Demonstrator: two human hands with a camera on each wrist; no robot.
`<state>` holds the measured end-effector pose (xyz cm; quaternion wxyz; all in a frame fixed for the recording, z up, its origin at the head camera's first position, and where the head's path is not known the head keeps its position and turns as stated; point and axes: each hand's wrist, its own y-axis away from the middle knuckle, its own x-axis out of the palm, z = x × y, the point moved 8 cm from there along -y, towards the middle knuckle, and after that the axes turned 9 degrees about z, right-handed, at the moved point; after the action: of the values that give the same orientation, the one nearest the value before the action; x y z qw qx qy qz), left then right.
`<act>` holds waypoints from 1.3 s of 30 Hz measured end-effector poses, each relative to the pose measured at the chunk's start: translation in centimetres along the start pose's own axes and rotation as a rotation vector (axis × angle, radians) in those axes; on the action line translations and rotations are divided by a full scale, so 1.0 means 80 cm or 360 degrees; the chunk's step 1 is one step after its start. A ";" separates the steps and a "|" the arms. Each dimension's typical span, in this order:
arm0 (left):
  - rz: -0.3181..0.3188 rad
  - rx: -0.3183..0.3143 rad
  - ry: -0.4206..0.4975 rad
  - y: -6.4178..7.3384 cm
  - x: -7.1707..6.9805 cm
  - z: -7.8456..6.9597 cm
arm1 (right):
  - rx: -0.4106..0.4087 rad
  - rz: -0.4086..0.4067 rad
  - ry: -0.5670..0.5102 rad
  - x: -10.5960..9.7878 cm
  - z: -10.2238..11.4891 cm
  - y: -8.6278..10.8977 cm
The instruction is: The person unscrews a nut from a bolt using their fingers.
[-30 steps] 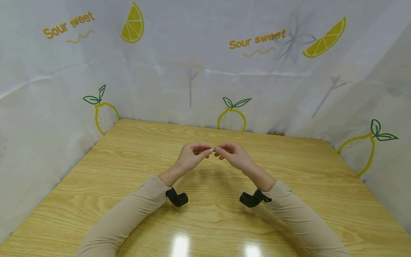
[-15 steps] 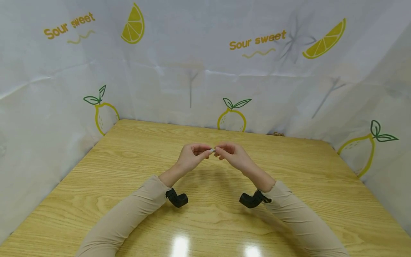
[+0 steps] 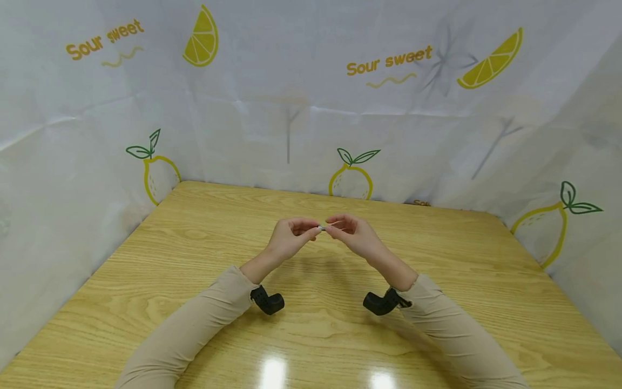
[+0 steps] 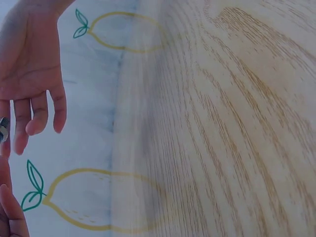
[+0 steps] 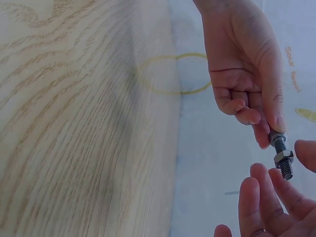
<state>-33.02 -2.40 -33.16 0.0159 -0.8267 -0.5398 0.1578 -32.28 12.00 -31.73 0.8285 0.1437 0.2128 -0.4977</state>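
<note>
A metal bolt (image 5: 287,173) with a hex nut (image 5: 283,158) partway along its thread is held above the table, between the two hands. My left hand (image 3: 286,237) pinches the bolt at its head end between thumb and fingers; the fingers partly cover that head. Around the threaded end, my right hand (image 3: 357,236) has its thumb and fingers spread apart. In the right wrist view, the right thumb (image 5: 307,154) and fingertips stand clear of the nut. Only part of the bolt shows at the edge of the left wrist view, beside the right hand (image 4: 32,64).
Beneath the hands lies a wood-grain table (image 3: 194,324). A white cloth with lemon prints (image 3: 311,81) hangs behind it and along both sides. Each wrist carries a black camera mount (image 3: 268,300).
My right thumb and fingers have parted from their pinch on the bolt's threaded end. The left hand keeps its hold on the bolt in about the same spot.
</note>
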 end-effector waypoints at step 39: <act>0.0007 -0.0006 -0.0021 -0.002 0.000 0.004 | 0.0037 0.0047 0.0042 0.003 -0.005 -0.001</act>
<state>-33.21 -2.38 -33.41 0.0105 -0.8268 -0.5385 0.1622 -32.34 11.96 -32.19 0.8311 0.1630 0.2160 -0.4858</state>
